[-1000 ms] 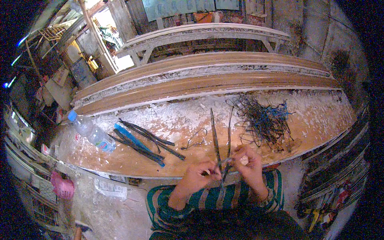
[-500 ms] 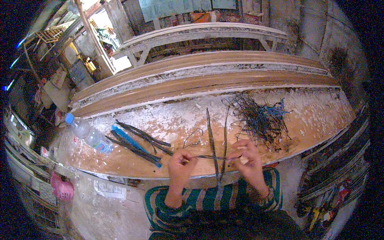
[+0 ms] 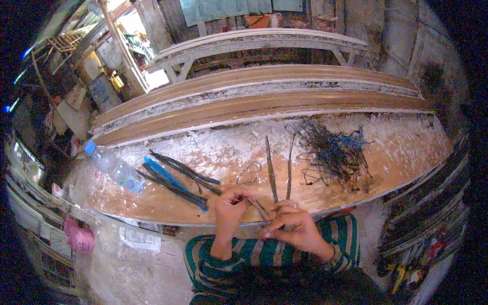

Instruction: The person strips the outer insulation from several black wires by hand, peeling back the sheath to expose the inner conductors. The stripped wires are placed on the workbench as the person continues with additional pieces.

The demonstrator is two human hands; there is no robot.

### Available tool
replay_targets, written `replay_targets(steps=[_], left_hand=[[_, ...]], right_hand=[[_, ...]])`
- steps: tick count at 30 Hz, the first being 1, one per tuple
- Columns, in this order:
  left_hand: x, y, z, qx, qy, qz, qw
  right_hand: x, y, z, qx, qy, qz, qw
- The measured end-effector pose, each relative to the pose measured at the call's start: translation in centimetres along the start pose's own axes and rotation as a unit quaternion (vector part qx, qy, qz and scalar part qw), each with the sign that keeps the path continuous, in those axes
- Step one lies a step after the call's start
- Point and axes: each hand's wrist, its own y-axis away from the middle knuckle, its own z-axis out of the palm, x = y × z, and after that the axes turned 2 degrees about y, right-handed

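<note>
A thin dark strip (image 3: pixel 260 207) runs between the person's hands, just above the near edge of the surface (image 3: pixel 330 197). The left hand (image 3: pixel 230 204) pinches one end between thumb and fingertips; the right hand (image 3: pixel 296 227) has its fingers curled nearly together at the other end, though whether they grip it I cannot tell. Two long dark strips (image 3: pixel 271 170) reach from the right hand toward the far side, spreading into a narrow V. To their right lies a tangle of black and blue cords (image 3: pixel 338 157). Left of the left hand is a loose group of black and blue strips (image 3: pixel 173 179), with a clear bottle (image 3: pixel 116 168) lying farther left. White flakes cover much of the surface; brown moulded boards (image 3: pixel 254 104) stretch along its far side.
</note>
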Motion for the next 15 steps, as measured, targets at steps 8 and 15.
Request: replay_targets(steps=[8, 15], left_hand=[[1.5, 1.6, 1.6, -0.398, -0.013, 0.196, 0.896], [0.7, 2.2, 1.7, -0.255, -0.001, 0.116, 0.96]], right_hand=[[2.4, -0.5, -3.0, 0.33, 0.107, 0.02, 0.938], [2.5, -0.7, -4.0, 0.379, 0.148, -0.008, 0.913]])
